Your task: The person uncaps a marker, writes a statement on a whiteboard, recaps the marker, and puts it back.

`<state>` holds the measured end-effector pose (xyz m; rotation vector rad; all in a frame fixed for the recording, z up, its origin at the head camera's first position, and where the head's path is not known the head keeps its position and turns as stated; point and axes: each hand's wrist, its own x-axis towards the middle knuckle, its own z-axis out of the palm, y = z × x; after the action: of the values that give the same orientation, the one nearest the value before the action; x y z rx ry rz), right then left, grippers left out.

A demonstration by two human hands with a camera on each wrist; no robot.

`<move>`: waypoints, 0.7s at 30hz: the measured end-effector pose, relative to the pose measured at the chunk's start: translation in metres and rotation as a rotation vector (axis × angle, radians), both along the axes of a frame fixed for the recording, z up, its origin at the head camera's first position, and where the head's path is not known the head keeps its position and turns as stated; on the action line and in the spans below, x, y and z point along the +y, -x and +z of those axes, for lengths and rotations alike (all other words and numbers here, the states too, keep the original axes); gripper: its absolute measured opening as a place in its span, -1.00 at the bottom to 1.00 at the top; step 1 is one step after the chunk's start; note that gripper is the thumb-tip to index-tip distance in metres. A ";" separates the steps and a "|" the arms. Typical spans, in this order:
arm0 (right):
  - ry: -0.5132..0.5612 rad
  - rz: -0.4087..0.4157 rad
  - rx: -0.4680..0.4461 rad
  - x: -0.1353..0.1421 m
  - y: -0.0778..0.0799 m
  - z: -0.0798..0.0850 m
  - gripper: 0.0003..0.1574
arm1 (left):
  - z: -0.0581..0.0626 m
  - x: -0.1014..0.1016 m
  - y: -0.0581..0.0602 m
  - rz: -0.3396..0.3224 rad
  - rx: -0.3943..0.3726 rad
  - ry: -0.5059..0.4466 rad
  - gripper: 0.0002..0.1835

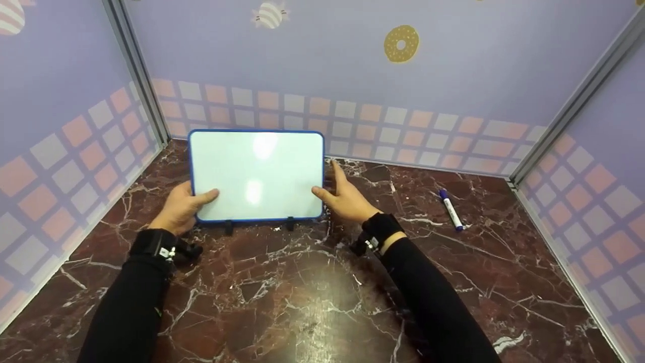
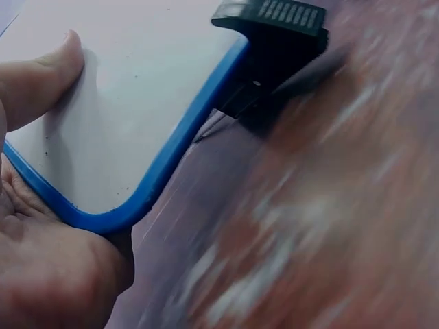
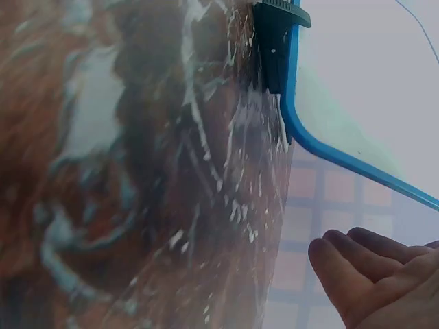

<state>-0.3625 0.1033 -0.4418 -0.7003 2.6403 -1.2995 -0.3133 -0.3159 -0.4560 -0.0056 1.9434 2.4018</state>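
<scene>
A small whiteboard (image 1: 257,174) with a blue frame stands on the table, facing the head camera. Two black feet (image 1: 229,228) are clipped to its lower edge. My left hand (image 1: 181,206) grips the lower left side, thumb across the white face and the other fingers behind. In the left wrist view, the blue corner lies between thumb and palm, near a black foot (image 2: 274,55). At the right side is my right hand (image 1: 352,201), its thumb tip overlapping the frame in the head view. The right wrist view shows its fingers (image 3: 363,260) extended, apart from the blue edge.
A white marker (image 1: 452,210) with a blue cap lies on the dark red marbled table (image 1: 282,302), to the right. Behind the board rises a lilac back wall (image 1: 327,60) with a checkered band, and side panels flank the table.
</scene>
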 end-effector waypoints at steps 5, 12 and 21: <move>0.142 -0.064 -0.052 0.011 0.002 -0.005 0.33 | -0.002 0.026 0.007 -0.030 0.009 0.044 -0.62; 0.331 -0.135 -0.086 0.034 -0.001 -0.009 0.20 | -0.005 0.063 0.014 -0.085 0.029 0.057 -0.59; 0.519 -0.211 -0.158 0.063 -0.003 -0.011 0.06 | -0.014 0.104 0.019 -0.121 0.052 0.028 -0.57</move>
<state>-0.3596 0.1663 -0.4525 -0.3483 2.3101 -2.0403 -0.3324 -0.2119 -0.4702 0.1709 1.9382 2.3204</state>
